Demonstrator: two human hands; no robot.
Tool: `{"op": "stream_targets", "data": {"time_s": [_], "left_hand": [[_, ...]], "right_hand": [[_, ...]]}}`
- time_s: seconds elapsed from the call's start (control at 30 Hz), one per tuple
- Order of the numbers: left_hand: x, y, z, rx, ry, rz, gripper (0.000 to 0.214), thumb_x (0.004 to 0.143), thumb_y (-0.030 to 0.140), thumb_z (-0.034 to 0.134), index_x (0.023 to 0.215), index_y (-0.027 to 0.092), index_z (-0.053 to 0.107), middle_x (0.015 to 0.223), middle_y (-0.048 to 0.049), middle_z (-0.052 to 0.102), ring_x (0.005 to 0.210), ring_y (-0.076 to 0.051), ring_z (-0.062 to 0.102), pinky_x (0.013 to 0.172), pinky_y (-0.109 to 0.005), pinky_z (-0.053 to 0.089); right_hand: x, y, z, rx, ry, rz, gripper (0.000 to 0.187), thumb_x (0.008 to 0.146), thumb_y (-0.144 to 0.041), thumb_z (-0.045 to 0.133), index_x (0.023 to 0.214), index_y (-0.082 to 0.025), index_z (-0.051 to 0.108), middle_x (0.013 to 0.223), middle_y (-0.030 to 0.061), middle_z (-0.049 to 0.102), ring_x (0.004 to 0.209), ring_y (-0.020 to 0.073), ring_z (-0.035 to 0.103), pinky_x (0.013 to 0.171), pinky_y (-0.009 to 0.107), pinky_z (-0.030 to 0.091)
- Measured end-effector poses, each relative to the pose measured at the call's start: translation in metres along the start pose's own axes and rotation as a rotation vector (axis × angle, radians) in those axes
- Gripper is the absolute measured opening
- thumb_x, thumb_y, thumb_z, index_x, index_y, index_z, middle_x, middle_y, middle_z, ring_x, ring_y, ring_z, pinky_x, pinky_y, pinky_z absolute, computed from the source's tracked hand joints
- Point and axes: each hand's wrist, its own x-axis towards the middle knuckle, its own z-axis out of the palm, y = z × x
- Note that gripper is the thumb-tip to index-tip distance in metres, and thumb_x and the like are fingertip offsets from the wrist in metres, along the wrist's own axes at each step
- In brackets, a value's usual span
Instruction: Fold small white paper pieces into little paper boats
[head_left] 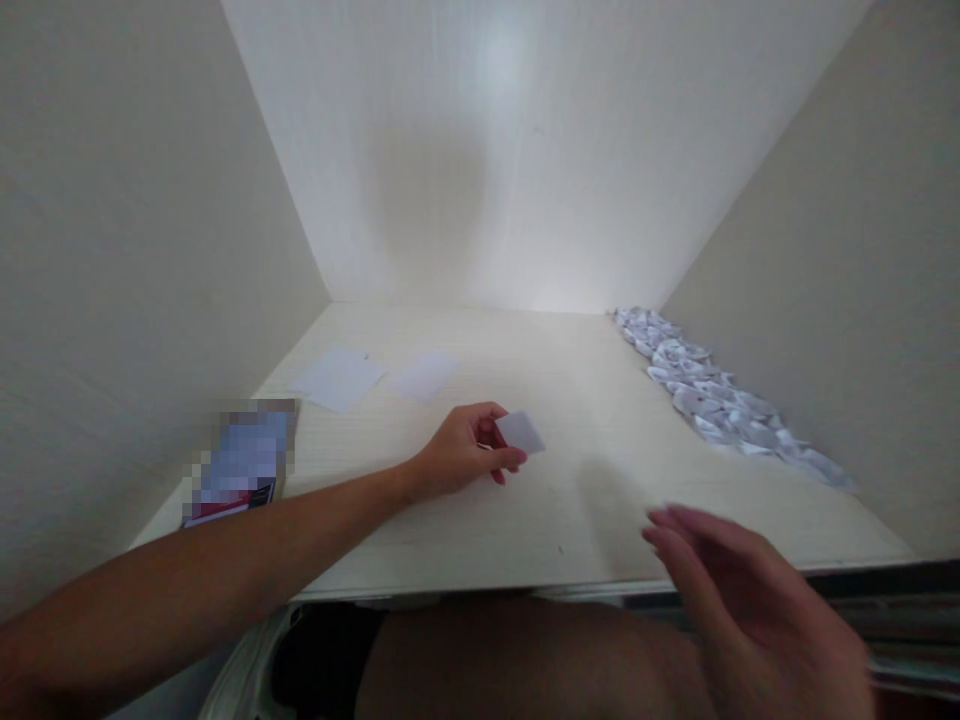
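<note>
My left hand [469, 450] is closed on a small white piece of paper [520, 432], pinched between thumb and fingers just above the table. The paper looks flat and roughly square, one corner pointing away from me. My right hand [750, 590] hangs in the air over the table's front edge on the right, slightly blurred. Its thumb and fingers curve toward each other with a narrow gap, and nothing shows between them. Beyond my left hand lie two flat white paper sheets, a larger sheet [339, 378] and a smaller sheet [426, 375].
Crumpled or folded white paper pieces [720, 400] form a long heap along the right wall. A partly pixelated book-like object [244, 460] lies at the left edge. Pale walls enclose the light table [577, 350] at the back and both sides.
</note>
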Motion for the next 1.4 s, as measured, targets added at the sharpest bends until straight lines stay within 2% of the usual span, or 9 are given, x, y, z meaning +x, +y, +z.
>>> {"op": "stream_targets", "data": {"time_s": [0.1, 0.2, 0.3, 0.43, 0.6, 0.87, 1.07, 1.3, 1.4], "left_hand": [[-0.003, 0.002, 0.001, -0.018, -0.044, -0.035, 0.029, 0.081, 0.015, 0.079, 0.099, 0.012, 0.056, 0.073, 0.0023, 0.066, 0.061, -0.012, 0.067, 0.057, -0.024, 0.059], [-0.006, 0.006, 0.002, -0.005, -0.075, -0.040, 0.039, 0.076, 0.014, 0.083, 0.101, 0.014, 0.052, 0.072, 0.0019, 0.068, 0.058, -0.013, 0.067, 0.057, -0.024, 0.059], [-0.009, 0.011, 0.004, 0.012, -0.081, -0.025, 0.046, 0.078, 0.016, 0.081, 0.112, 0.014, 0.051, 0.078, -0.0005, 0.069, 0.063, -0.013, 0.068, 0.059, -0.025, 0.059], [-0.013, 0.013, 0.008, 0.012, -0.115, -0.016, 0.057, 0.081, 0.019, 0.079, 0.129, 0.015, 0.048, 0.085, -0.0018, 0.069, 0.065, -0.013, 0.066, 0.062, -0.027, 0.060], [-0.017, 0.014, 0.010, 0.008, -0.164, -0.013, 0.058, 0.080, 0.019, 0.080, 0.129, 0.015, 0.048, 0.084, -0.0016, 0.069, 0.064, -0.011, 0.064, 0.060, -0.023, 0.055], [-0.018, 0.017, 0.010, 0.097, -0.181, -0.017, 0.058, 0.081, 0.018, 0.079, 0.131, 0.017, 0.050, 0.083, -0.0003, 0.068, 0.069, -0.012, 0.065, 0.063, -0.023, 0.054], [-0.019, 0.018, 0.011, 0.218, -0.167, 0.008, 0.055, 0.082, 0.019, 0.079, 0.131, 0.018, 0.055, 0.083, -0.0008, 0.067, 0.068, -0.013, 0.066, 0.061, -0.022, 0.053], [-0.023, 0.016, 0.008, 0.329, -0.160, 0.072, 0.056, 0.083, 0.026, 0.080, 0.134, 0.023, 0.057, 0.086, -0.0012, 0.069, 0.069, -0.014, 0.067, 0.060, -0.022, 0.053], [-0.024, 0.016, 0.007, 0.388, -0.139, 0.094, 0.061, 0.082, 0.027, 0.081, 0.138, 0.027, 0.056, 0.087, -0.0004, 0.068, 0.067, -0.012, 0.064, 0.062, -0.021, 0.053]], "right_hand": [[0.043, -0.018, 0.036, 0.081, -0.353, 0.115, 0.033, 0.085, -0.038, 0.075, 0.112, -0.020, 0.072, 0.117, 0.0097, 0.073, 0.096, 0.0244, 0.071, 0.077, 0.035, 0.057], [0.067, -0.018, 0.064, 0.109, -0.418, 0.172, 0.029, 0.084, -0.025, 0.074, 0.112, -0.017, 0.073, 0.098, 0.0082, 0.077, 0.084, 0.0214, 0.071, 0.072, 0.033, 0.055], [0.060, -0.004, 0.073, 0.154, -0.404, 0.237, 0.025, 0.085, -0.023, 0.071, 0.108, -0.014, 0.074, 0.083, 0.0069, 0.076, 0.074, 0.0199, 0.070, 0.069, 0.033, 0.053], [0.039, 0.007, 0.070, 0.229, -0.369, 0.280, 0.021, 0.086, -0.031, 0.070, 0.098, -0.015, 0.076, 0.079, 0.0053, 0.074, 0.071, 0.0182, 0.067, 0.065, 0.030, 0.050], [0.034, 0.002, 0.072, 0.340, -0.378, 0.302, 0.026, 0.090, -0.040, 0.065, 0.091, -0.017, 0.077, 0.076, 0.0026, 0.073, 0.065, 0.0145, 0.062, 0.060, 0.026, 0.047], [0.035, -0.001, 0.074, 0.447, -0.355, 0.327, 0.019, 0.083, -0.037, 0.074, 0.090, -0.020, 0.077, 0.070, -0.0008, 0.070, 0.060, 0.0116, 0.056, 0.056, 0.024, 0.043], [0.030, -0.002, 0.070, 0.478, -0.329, 0.354, 0.018, 0.082, -0.033, 0.076, 0.093, -0.019, 0.076, 0.080, 0.0022, 0.075, 0.068, 0.0142, 0.063, 0.061, 0.026, 0.047], [0.024, -0.003, 0.071, 0.447, -0.328, 0.323, 0.017, 0.085, -0.034, 0.074, 0.095, -0.020, 0.076, 0.084, 0.0035, 0.076, 0.072, 0.0168, 0.067, 0.062, 0.027, 0.050], [0.022, -0.004, 0.070, 0.298, -0.276, 0.205, 0.013, 0.089, -0.028, 0.068, 0.099, -0.022, 0.075, 0.087, 0.0022, 0.077, 0.070, 0.0152, 0.066, 0.061, 0.027, 0.050]]}}
